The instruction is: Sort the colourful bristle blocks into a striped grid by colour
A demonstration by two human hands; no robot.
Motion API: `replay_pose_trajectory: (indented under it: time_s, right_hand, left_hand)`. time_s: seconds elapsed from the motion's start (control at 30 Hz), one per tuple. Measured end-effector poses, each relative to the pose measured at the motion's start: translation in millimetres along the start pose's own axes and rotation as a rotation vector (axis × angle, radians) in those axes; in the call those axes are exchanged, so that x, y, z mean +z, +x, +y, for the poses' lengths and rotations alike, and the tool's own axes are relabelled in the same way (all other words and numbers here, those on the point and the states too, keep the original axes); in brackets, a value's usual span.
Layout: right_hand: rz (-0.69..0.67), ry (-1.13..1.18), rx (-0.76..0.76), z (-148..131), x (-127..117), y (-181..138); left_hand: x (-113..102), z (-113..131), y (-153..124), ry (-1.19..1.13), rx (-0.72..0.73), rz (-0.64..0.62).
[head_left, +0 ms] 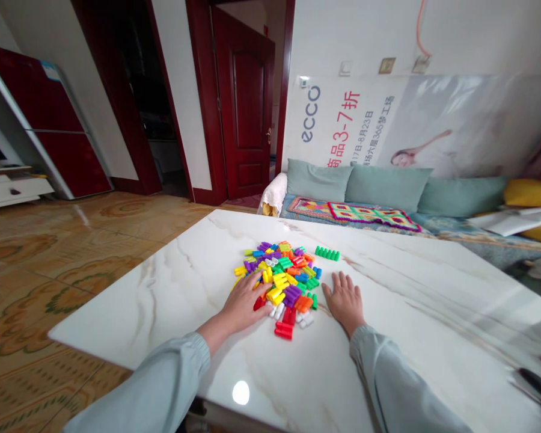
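Note:
A heap of small plastic building blocks [292, 294] in yellow, purple, green, orange, red, blue and white lies on the white marbled table [162, 288]. My left hand [247, 302] rests at the heap's left side, fingers spread over the nearest blocks; it grips none that I can see. To the right of the heap, my right hand [344, 300] lies flat on the table with its fingers stretched out, apart from the blocks. Beyond it, a joined row of green blocks [327, 253] sits separate from the heap. Red blocks [284, 330] lie at the heap's near edge.
Behind the table stands a sofa with pale green cushions [388, 187] and a crocheted cover [365, 213]. A black object [538, 385] lies at the table's right edge. Patterned floor tiles [72, 270] extend to the left, toward a red fridge [58, 138].

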State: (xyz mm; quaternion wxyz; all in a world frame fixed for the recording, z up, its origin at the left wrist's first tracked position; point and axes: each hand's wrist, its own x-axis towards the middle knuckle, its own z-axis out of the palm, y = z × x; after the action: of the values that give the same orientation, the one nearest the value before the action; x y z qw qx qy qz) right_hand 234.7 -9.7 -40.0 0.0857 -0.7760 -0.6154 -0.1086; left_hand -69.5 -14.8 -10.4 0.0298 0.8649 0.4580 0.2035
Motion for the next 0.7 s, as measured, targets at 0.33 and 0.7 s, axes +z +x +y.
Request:
replay_pose_trajectory:
  time_s: [0.33, 0.7]
  right_hand:
    - [-0.007, -0.014, -0.008, 2.4, 2.8, 1.8]
    - [-0.003, -0.001, -0.006, 2.4, 2.1, 2.1]
  left_hand:
    - [2.9, -6.2, 5.5, -0.124, -0.024, 0.076]
    - [-4.2, -11.5, 8.9, -0.287, 0.055, 0.212]
